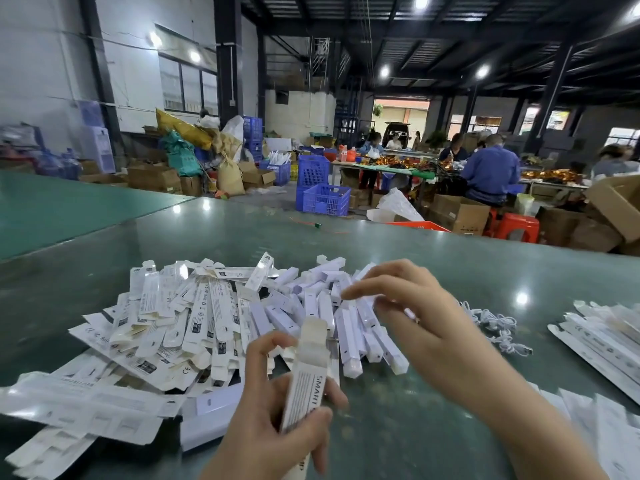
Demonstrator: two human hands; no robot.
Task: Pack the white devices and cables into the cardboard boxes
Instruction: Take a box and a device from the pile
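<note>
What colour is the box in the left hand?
White with dark printed text, in the head view: box, left hand.

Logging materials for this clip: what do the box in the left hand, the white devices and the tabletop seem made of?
Box: thin printed cardboard, matte, with folded flaps. White devices: probably smooth plastic, with crisp square edges. Tabletop: glossy green surface mirroring the ceiling lights; material unclear.

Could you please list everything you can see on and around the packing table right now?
Table: one, green, glossy.
Flat boxes: a heap, white, left.
White devices: a pile, centre.
Cables: a coiled bunch, white, right of the devices.
More flat boxes: a stack, far right.
Open box: one, white, upright, near centre.
Blue crates: several, floor behind.
Seated workers: several, background right.
Left hand: holds the open box.
Right hand: over the devices; grip unclear.
</note>
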